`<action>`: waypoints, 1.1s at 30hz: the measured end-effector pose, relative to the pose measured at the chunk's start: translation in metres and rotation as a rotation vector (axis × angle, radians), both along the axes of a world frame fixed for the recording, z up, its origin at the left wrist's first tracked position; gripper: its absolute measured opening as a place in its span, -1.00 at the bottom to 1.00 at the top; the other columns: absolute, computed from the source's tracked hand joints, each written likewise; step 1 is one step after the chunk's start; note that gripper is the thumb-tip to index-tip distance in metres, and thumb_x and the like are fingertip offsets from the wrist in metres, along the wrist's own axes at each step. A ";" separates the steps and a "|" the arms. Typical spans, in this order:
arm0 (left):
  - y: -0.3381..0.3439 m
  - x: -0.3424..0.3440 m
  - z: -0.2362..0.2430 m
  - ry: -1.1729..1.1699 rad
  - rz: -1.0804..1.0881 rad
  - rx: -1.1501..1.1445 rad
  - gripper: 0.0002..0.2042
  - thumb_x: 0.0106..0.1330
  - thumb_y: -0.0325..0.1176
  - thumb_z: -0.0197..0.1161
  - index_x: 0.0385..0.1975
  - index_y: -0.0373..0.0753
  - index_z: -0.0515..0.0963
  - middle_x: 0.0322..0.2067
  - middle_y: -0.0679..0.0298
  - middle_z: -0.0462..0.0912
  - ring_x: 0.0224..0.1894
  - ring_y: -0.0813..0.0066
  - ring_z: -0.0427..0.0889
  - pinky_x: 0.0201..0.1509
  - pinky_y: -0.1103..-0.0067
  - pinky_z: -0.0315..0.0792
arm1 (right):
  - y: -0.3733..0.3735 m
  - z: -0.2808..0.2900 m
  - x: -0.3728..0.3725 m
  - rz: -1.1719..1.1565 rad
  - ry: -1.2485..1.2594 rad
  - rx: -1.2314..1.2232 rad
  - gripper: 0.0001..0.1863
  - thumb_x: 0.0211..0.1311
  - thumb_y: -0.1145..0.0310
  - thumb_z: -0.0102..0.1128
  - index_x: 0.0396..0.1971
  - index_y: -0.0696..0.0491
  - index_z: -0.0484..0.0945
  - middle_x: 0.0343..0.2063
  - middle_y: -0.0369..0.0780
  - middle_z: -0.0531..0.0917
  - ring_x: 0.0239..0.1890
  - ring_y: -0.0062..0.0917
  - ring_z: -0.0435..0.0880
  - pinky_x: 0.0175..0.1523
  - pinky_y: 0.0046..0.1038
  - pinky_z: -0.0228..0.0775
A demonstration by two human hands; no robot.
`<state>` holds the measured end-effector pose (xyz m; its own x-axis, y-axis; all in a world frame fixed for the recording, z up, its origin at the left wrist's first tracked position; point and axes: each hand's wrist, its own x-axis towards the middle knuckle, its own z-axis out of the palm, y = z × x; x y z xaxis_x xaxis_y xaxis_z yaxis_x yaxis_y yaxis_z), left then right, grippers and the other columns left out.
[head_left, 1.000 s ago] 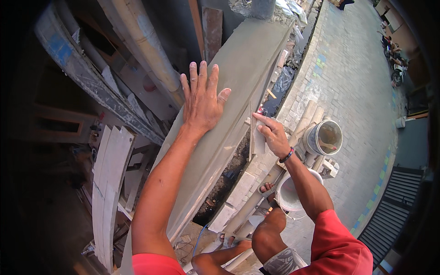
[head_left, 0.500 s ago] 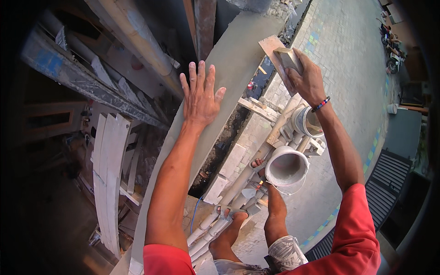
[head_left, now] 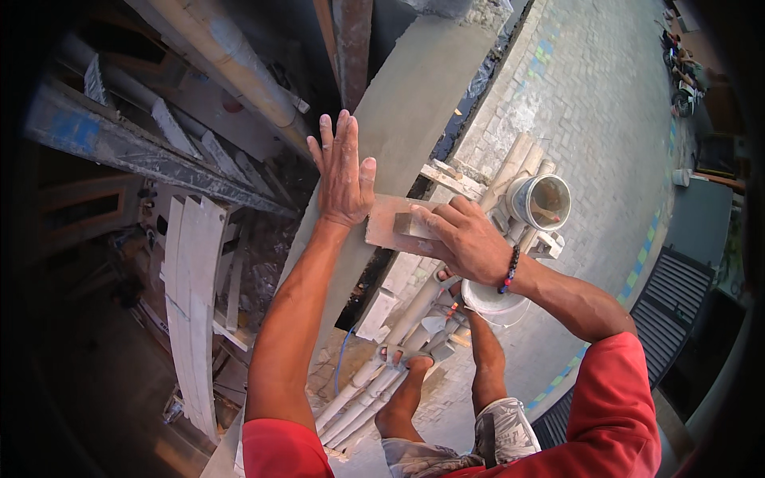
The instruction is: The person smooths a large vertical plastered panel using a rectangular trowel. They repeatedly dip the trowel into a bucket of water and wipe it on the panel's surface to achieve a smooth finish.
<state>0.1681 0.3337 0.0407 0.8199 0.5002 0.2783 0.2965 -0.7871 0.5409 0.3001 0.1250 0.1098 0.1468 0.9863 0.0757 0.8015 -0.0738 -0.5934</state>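
Observation:
My right hand (head_left: 474, 237) grips the block handle of a flat wooden plastering float (head_left: 388, 227). The float's left end reaches the smooth grey cement top of a long wall (head_left: 414, 95), close to my left wrist. My left hand (head_left: 344, 171) is open over the inner edge of that top, fingers extended and held nearly together, thumb apart, with nothing in it. Whether its palm touches the cement, I cannot tell. Below my right forearm, a white bucket (head_left: 496, 301) is partly hidden.
A second bucket (head_left: 544, 201) stands near bamboo poles (head_left: 518, 169). My feet rest on more poles (head_left: 368, 388), beside a trowel (head_left: 433, 324). A ditch (head_left: 470, 103) runs along the wall. Left are planks (head_left: 191, 311) and a beam (head_left: 151, 151); right lies paved ground (head_left: 590, 119).
My right hand has brought the float left and nearer, from over the ditch to beside my left wrist. My left hand has turned slightly and its fingers have drawn closer together.

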 end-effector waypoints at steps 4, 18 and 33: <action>0.003 -0.006 0.010 0.003 0.009 0.013 -0.35 0.48 -0.07 -0.24 0.47 -0.29 -0.07 0.48 0.07 -0.01 0.54 -0.05 -0.27 0.49 -0.02 -0.50 | 0.027 0.024 0.079 -0.373 -0.135 0.173 -0.48 0.12 0.48 0.23 0.14 0.20 0.46 -0.33 -0.05 0.57 -0.28 -0.24 0.51 -0.11 -0.28 0.38; 0.002 -0.006 0.002 0.040 0.018 -0.002 -0.36 0.46 -0.14 -0.21 0.46 -0.32 -0.08 0.47 0.06 -0.01 0.53 -0.07 -0.25 0.50 -0.03 -0.45 | 0.006 0.013 0.015 -0.095 0.024 0.089 -0.43 0.06 0.41 0.34 0.14 0.12 0.44 -0.27 -0.16 0.53 -0.24 -0.29 0.47 -0.13 -0.28 0.35; 0.004 -0.003 0.001 0.108 0.010 0.098 -0.35 0.47 -0.09 -0.22 0.46 -0.33 -0.07 0.46 0.06 0.02 0.53 -0.07 -0.22 0.49 -0.03 -0.44 | -0.084 -0.003 -0.022 -0.205 0.330 -0.103 -0.29 0.07 0.41 0.33 0.29 0.15 0.35 -0.32 -0.11 0.53 -0.27 -0.23 0.51 -0.14 -0.28 0.39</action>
